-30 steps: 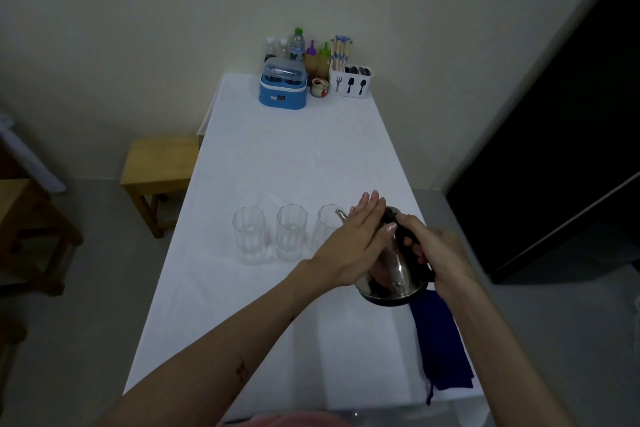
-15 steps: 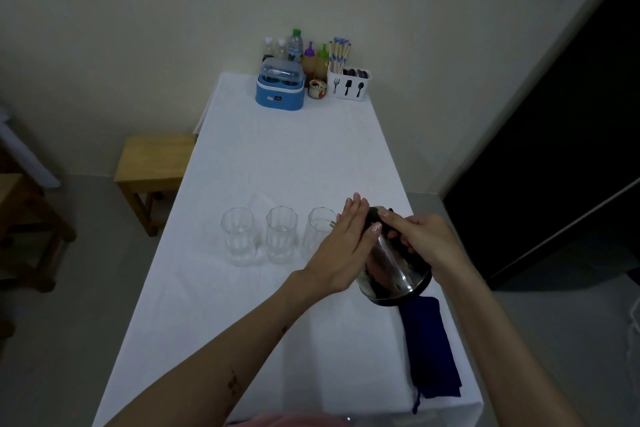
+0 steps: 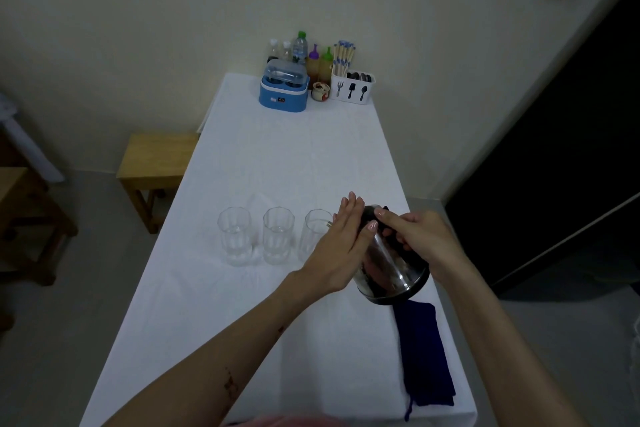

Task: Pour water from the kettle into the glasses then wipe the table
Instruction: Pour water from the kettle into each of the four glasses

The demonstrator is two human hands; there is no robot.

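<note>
Since the earlier frames your view drifts a bit and the kettle (image 3: 391,263) tips further toward the glasses, base lifted higher off the table (image 3: 294,156), spout now right at the rim of the right glass (image 3: 313,234). Your right hand (image 3: 420,241) is clamped around the black handle at the top of the kettle; your left hand (image 3: 341,246) lies flat and open-fingered against the kettle's side, steadying it, not gripping. Both hands sit close together on the kettle, near-right part of the table. Three glasses stand in a row just left of the kettle: left glass (image 3: 235,236), middle glass (image 3: 278,235), then the right one partly hidden behind your left hand. Water level in any of them is hard to tell in this dim light; left and middle may hold a little, can't confirm. No stream visible at the spout. So judging by this: the pour into the right glass is starting or underway, and the other two are uncertain. Wiping is not begun, since the dark blue cloth (image 3: 424,354) lies untouched on the near-right edge of the table, just under and behind the kettle. At the far end a blue appliance (image 3: 284,87), bottles (image 3: 304,52) and a cutlery holder (image 3: 351,88) stand well apart from the work.
</note>
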